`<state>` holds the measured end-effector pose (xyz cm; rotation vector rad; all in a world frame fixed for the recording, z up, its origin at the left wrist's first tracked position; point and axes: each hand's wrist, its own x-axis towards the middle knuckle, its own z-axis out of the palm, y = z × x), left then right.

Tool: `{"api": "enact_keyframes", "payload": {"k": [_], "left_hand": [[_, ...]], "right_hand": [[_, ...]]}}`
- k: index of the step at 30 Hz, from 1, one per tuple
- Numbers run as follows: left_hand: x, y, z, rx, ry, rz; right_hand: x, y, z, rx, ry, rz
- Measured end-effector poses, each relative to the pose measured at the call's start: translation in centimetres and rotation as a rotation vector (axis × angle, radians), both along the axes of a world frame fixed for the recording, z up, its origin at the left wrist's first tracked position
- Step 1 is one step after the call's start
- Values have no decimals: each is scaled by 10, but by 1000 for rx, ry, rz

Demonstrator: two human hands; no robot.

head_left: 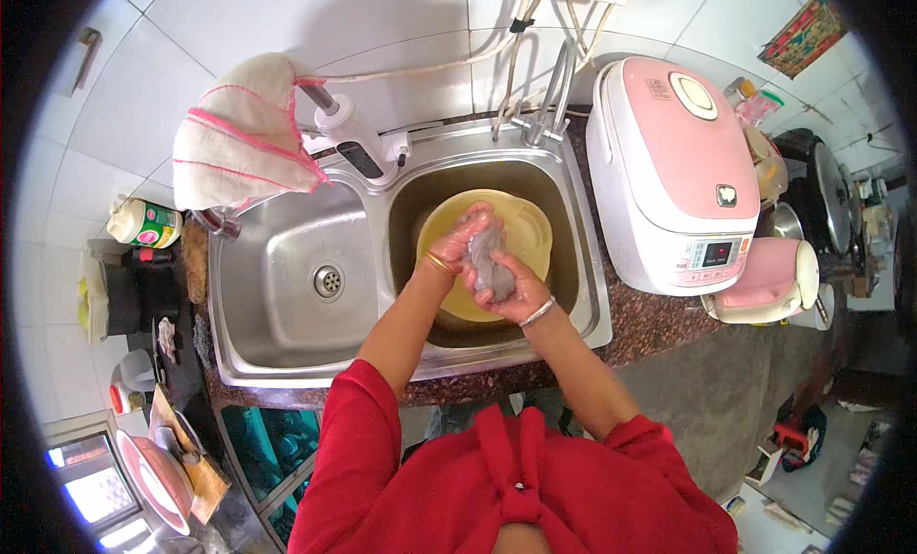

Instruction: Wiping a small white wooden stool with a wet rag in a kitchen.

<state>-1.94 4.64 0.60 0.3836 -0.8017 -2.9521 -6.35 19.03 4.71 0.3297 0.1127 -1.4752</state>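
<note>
A wet grey cloth [494, 271], twisted and bunched, is gripped between both hands over the right basin. My left hand [462, 239], with a gold-coloured bangle at its wrist, holds the upper end. The lower end sits in my right hand [519, 292], which has a silver-coloured bangle. Beneath them a pale yellow plastic basin [526, 246] with a slotted corner stands in the right sink bowl [559, 189]. Liquid in the basin looks yellowish; the hands hide part of it.
Left of it is the other steel sink bowl [315, 246] with a drain. A white cloth with pink stripes [243, 138] drapes over the electric faucet [354, 138]. A second metal faucet [548, 110] stands behind. The pink-and-white rice cooker [680, 167] and pink kettle [766, 278] sit at the right.
</note>
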Motion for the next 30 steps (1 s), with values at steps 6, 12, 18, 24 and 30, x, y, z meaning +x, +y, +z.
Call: {"api": "enact_keyframes", "payload": {"k": [6, 12, 18, 24, 30], "left_hand": [[-6, -7, 14, -279, -135, -131], [-13, 6, -27, -938, -349, -28], [-12, 32, -46, -1537, -678, 128], [12, -10, 3, -190, -220, -4], [-3, 23, 51, 180, 217, 228]], "right_hand": [[-5, -13, -11, 396, 939, 120], [0, -29, -81, 661, 1800, 189], [6, -12, -83, 733, 2195, 170], [-21, -10, 16, 236, 657, 259], [3, -19, 38, -171, -309, -100]]}}
